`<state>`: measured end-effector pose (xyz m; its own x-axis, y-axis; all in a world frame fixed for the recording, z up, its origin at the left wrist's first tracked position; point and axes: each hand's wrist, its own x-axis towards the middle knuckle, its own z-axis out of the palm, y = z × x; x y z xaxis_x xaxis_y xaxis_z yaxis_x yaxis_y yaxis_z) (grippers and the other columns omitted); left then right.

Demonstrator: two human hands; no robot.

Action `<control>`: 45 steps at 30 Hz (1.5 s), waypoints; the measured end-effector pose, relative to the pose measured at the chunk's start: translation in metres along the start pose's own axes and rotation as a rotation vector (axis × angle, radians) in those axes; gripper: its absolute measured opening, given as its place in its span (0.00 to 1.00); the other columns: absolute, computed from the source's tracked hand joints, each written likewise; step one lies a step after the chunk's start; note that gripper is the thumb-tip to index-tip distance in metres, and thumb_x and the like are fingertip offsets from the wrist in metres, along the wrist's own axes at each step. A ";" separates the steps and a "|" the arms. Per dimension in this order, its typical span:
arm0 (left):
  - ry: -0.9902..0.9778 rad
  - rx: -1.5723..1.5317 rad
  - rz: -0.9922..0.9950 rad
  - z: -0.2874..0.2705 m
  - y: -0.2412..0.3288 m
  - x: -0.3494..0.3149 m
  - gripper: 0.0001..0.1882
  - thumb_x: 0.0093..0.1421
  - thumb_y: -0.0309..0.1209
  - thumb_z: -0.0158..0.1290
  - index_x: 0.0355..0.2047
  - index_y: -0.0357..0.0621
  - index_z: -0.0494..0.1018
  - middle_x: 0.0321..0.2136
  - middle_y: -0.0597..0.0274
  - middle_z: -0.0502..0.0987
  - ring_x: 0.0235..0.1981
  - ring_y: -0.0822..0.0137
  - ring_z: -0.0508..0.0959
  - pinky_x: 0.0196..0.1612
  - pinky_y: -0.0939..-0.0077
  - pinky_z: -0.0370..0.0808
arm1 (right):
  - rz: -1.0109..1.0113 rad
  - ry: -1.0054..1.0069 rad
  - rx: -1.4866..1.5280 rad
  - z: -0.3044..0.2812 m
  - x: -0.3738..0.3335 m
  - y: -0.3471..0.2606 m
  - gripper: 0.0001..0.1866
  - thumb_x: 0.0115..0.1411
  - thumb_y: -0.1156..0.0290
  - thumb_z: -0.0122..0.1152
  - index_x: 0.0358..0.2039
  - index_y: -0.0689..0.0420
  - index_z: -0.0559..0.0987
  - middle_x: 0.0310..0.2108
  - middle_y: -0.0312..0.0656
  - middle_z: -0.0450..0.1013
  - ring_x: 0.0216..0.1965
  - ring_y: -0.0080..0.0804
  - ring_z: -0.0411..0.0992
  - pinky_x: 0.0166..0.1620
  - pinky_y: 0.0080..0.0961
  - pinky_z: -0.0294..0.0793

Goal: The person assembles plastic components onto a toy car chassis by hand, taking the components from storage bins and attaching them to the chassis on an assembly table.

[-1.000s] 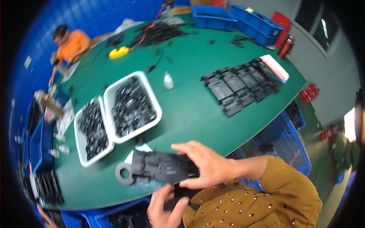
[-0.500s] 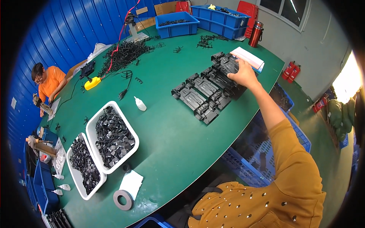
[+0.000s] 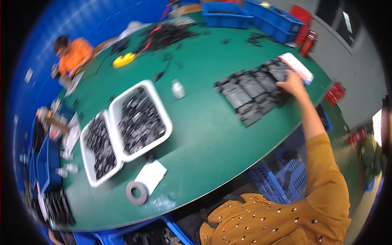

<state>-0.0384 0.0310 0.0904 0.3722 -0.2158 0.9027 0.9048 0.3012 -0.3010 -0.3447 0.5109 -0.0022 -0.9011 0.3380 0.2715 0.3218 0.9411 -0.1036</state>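
Observation:
My right hand (image 3: 290, 83) reaches far out to the right and rests on the near end of a row of flat black plastic parts (image 3: 249, 92) laid out on the green table (image 3: 204, 134). Its fingers lie against the black parts, and whether they grip one is unclear. A white flat box (image 3: 298, 67) sits just beyond the hand at the table's edge. My left hand is out of the picture.
Two white trays (image 3: 161, 110) (image 3: 87, 171) full of small black pieces stand at the left. Near them are a grey tape roll (image 3: 136, 192), a white sheet (image 3: 151, 175) and a small white bottle (image 3: 177, 89). A person in orange (image 3: 73, 55) works far left. Blue bins (image 3: 228, 8) line the back.
A second ago both hands held a black part close to my body. The right hand carried it out to the row of parts and stays there; the left hand has dropped from view.

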 end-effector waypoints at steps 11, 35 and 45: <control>-0.407 0.689 -0.768 -0.090 0.074 -0.044 0.06 0.58 0.21 0.47 0.36 0.37 0.67 0.29 0.59 0.69 0.27 0.67 0.70 0.28 0.78 0.70 | -0.690 -0.090 0.822 -0.085 -0.096 -0.200 0.10 0.55 0.75 0.63 0.37 0.64 0.78 0.32 0.38 0.77 0.33 0.21 0.74 0.38 0.19 0.74; -0.121 2.129 -1.970 -0.264 0.310 -0.171 0.20 0.48 0.30 0.63 0.41 0.34 0.73 0.40 0.45 0.74 0.44 0.47 0.74 0.49 0.62 0.71 | -1.100 -0.326 0.613 0.007 -0.143 -0.415 0.14 0.64 0.70 0.52 0.48 0.57 0.77 0.39 0.39 0.76 0.39 0.22 0.71 0.47 0.21 0.69; -0.396 2.293 -1.411 -0.249 0.308 -0.124 0.20 0.52 0.26 0.54 0.46 0.37 0.68 0.49 0.45 0.67 0.53 0.45 0.66 0.58 0.58 0.62 | -0.984 -0.415 0.821 -0.006 -0.139 -0.392 0.14 0.63 0.70 0.54 0.47 0.58 0.78 0.39 0.30 0.74 0.37 0.13 0.66 0.40 0.12 0.64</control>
<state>0.2455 -0.0807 -0.1910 -0.0776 -0.9516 0.2974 -0.8990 0.1958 0.3917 -0.3441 0.0955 0.0068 -0.7231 -0.6350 0.2719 -0.6389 0.4652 -0.6126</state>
